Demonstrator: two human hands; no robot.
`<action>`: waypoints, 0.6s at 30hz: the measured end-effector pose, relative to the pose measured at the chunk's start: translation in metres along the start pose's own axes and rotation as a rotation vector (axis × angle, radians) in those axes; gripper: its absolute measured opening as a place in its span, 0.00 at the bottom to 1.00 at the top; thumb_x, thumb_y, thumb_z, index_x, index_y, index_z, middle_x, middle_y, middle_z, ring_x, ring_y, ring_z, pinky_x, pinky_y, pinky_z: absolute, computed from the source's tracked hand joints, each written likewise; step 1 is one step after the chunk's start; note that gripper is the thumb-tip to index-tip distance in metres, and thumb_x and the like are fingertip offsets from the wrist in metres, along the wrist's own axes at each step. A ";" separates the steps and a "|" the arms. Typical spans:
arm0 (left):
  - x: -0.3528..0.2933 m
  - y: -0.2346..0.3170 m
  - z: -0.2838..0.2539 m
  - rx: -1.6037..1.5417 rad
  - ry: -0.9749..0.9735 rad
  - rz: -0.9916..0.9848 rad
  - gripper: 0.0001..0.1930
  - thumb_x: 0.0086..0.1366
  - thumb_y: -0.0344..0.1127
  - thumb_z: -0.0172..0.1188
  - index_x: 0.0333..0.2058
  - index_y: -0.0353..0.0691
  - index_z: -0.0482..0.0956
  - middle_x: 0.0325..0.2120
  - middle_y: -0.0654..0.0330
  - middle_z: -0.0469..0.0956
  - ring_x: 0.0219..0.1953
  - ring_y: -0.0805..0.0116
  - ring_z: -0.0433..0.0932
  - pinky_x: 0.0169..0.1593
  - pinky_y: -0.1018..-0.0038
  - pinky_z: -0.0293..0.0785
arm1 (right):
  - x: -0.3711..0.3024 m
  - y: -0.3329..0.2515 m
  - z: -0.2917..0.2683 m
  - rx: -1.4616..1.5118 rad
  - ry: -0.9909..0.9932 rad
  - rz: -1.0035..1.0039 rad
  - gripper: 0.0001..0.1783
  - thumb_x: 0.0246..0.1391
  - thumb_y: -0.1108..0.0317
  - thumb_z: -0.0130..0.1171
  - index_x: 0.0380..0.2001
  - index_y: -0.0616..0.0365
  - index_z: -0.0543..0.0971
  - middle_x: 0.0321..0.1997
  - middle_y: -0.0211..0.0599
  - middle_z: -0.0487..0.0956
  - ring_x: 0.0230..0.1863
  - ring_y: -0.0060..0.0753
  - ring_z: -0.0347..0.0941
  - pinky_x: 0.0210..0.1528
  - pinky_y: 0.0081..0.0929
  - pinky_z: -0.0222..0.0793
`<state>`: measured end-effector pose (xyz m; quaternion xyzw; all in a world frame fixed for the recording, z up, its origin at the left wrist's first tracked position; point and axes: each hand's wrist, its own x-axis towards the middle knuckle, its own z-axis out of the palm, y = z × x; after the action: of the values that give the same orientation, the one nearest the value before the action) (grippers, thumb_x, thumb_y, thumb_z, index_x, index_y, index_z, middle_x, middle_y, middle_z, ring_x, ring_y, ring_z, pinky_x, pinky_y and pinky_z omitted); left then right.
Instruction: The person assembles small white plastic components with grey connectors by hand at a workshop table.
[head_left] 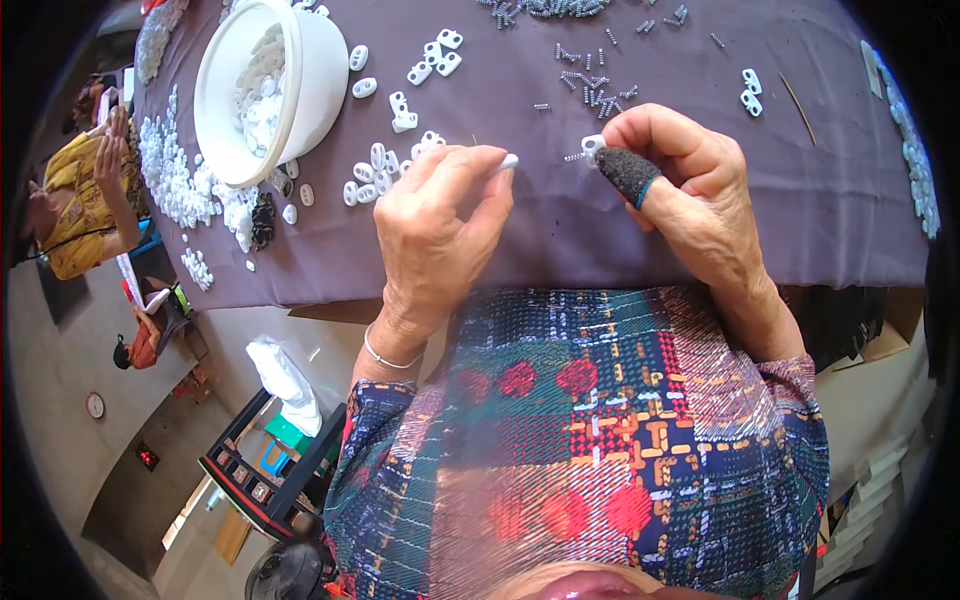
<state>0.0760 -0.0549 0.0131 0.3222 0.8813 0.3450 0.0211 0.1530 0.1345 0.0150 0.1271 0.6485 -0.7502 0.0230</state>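
My right hand [695, 185], its thumb in a dark fabric finger cover [627, 175], pinches a small white plastic cord-lock part [593, 143]. A thin metal spring [574, 157] sticks out from that part toward the left. Across from it, my left hand [440, 225] is closed with thumb and forefinger on another small white plastic piece [509, 161], mostly hidden by the fingertips. Both hands are raised over the near part of the table, a short gap between them. Several white two-hole pieces [377, 160] lie just beyond my left hand.
A white tub [318, 100] of white parts stands at the far left, beside a heap of small white pieces [170, 160]. Loose springs [597, 90] lie beyond my right hand. A thin brown stick [797, 108] rests farther right on the purple tablecloth [680, 40]. Other people sit at left.
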 end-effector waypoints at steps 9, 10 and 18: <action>0.007 0.010 -0.003 -1.284 -0.242 -0.773 0.06 0.54 0.26 0.59 0.31 0.34 0.73 0.28 0.51 0.77 0.26 0.70 0.77 0.22 0.84 0.69 | 0.000 -0.002 0.003 -0.023 -0.009 0.026 0.14 0.38 0.79 0.46 0.32 0.68 0.73 0.29 0.33 0.75 0.35 0.19 0.70 0.39 0.18 0.67; 0.006 0.009 -0.001 -1.321 -0.224 -0.777 0.06 0.55 0.26 0.59 0.31 0.34 0.73 0.29 0.51 0.77 0.26 0.70 0.77 0.22 0.83 0.70 | 0.000 -0.001 0.003 -0.024 -0.008 0.026 0.14 0.38 0.79 0.46 0.32 0.68 0.74 0.29 0.32 0.75 0.34 0.19 0.70 0.38 0.18 0.67; 0.005 0.011 0.002 -1.391 -0.211 -0.796 0.05 0.55 0.26 0.59 0.30 0.35 0.73 0.30 0.52 0.77 0.28 0.70 0.77 0.24 0.82 0.71 | 0.000 -0.002 0.003 -0.079 0.006 0.021 0.12 0.39 0.79 0.47 0.31 0.68 0.73 0.26 0.35 0.75 0.31 0.20 0.70 0.37 0.19 0.67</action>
<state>0.0786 -0.0440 0.0192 -0.0716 0.5069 0.7488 0.4210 0.1517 0.1323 0.0175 0.1351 0.6764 -0.7233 0.0342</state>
